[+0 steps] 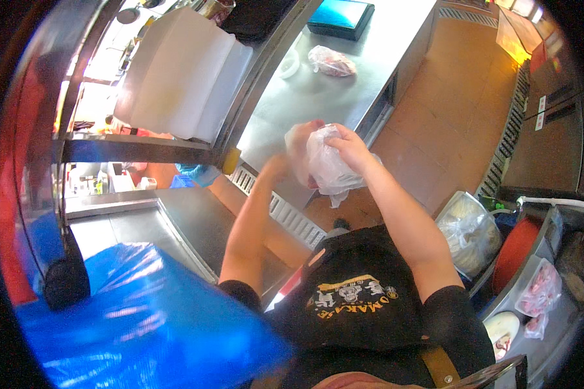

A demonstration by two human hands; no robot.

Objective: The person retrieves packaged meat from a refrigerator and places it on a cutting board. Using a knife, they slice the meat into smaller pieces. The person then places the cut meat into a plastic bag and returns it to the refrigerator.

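A crumpled clear plastic bag (328,163) hangs in front of me, with something reddish, probably meat, showing through or beside it. My right hand (348,145) grips its upper part between thumb and fingers. Left of the bag is my left hand (276,169), blurred and close to the bag's blurred side; its fingers cannot be made out. Beyond both hands, a bagged piece of raw meat (335,63) lies on the stainless steel counter (316,99).
A round clear lid or bowl (288,65) and a dark box-shaped device (340,18) stand on the counter. Blue plastic sheeting (151,321) fills the lower left. At right are bagged foods (469,236) and a red container (516,255). A blue-gloved hand (199,173) shows at left.
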